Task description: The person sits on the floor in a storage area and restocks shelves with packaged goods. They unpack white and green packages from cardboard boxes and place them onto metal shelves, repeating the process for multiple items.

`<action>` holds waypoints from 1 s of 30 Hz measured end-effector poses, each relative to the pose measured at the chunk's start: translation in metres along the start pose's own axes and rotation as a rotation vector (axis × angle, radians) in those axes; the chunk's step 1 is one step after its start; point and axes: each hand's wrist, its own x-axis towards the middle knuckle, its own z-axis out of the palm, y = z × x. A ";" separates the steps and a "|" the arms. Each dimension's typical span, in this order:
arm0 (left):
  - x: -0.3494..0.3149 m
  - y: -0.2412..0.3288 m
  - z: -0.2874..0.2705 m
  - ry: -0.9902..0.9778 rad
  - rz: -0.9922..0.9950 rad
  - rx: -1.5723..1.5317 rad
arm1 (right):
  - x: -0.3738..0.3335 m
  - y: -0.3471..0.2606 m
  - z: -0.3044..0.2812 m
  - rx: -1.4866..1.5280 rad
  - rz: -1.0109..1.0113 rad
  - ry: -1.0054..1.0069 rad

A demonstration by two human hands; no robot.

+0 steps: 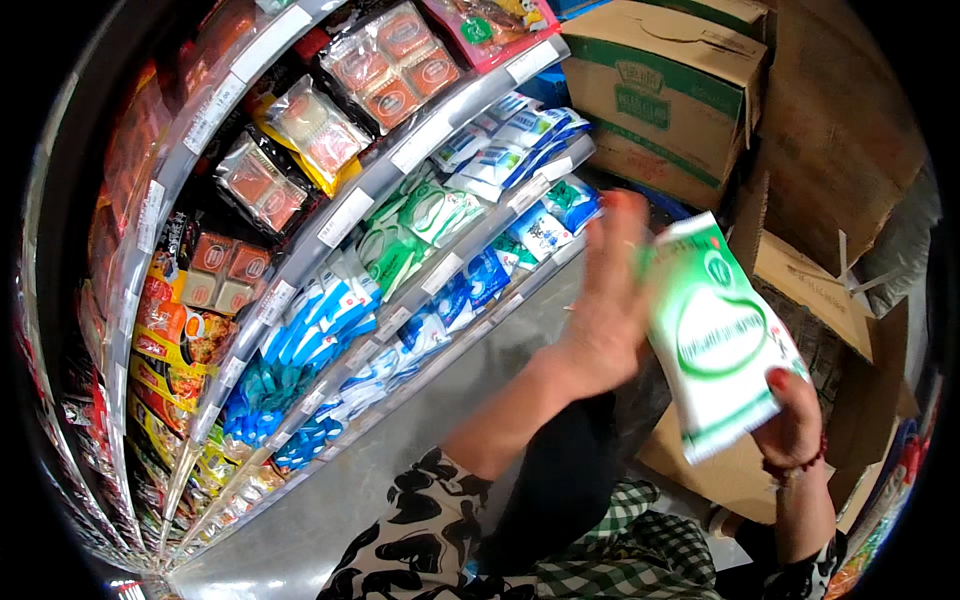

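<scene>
My right hand (795,420) grips a green-and-white plastic packet (715,340) by its lower right side, thumb on the front face. The packet tilts and hangs in front of the cartons. Close to its upper left edge is my left hand (605,310), blurred by motion, with the fingers stretched upward and apart. Whether those fingertips touch the packet is hard to make out. Similar green-and-white packets (435,212) lie on the shelf to the left, beside blue-and-white packets (530,130).
Shelves with pale label edges (440,272) curve along the left, stocked with colourful bagged foods (395,65). An open cardboard box (815,290) stands at the right, and a closed green-banded carton (660,100) is behind it. Grey floor (390,470) shows below the shelves.
</scene>
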 end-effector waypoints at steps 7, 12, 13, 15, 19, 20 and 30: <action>-0.077 -0.072 -0.024 0.181 -1.199 -1.253 | 0.107 0.108 0.041 -0.283 -0.234 0.068; -0.124 -0.162 -0.059 0.349 -1.261 -0.979 | 0.143 0.154 0.047 -1.013 -0.501 0.062; -0.118 -0.177 -0.069 0.408 -1.260 -0.879 | 0.139 0.155 0.045 -1.052 -0.512 0.052; -0.086 -0.202 -0.084 0.374 -1.053 -0.818 | 0.122 0.167 0.031 -0.899 -0.284 -0.013; -0.012 -0.272 -0.129 0.629 -1.027 -0.614 | 0.106 0.185 0.010 -0.729 -0.084 -0.068; 0.001 -0.296 -0.154 0.659 -0.992 -0.651 | 0.106 0.189 0.007 -0.646 -0.040 -0.060; 0.001 -0.413 -0.269 0.713 -0.967 -0.035 | 0.096 0.202 -0.013 -0.720 0.133 -0.007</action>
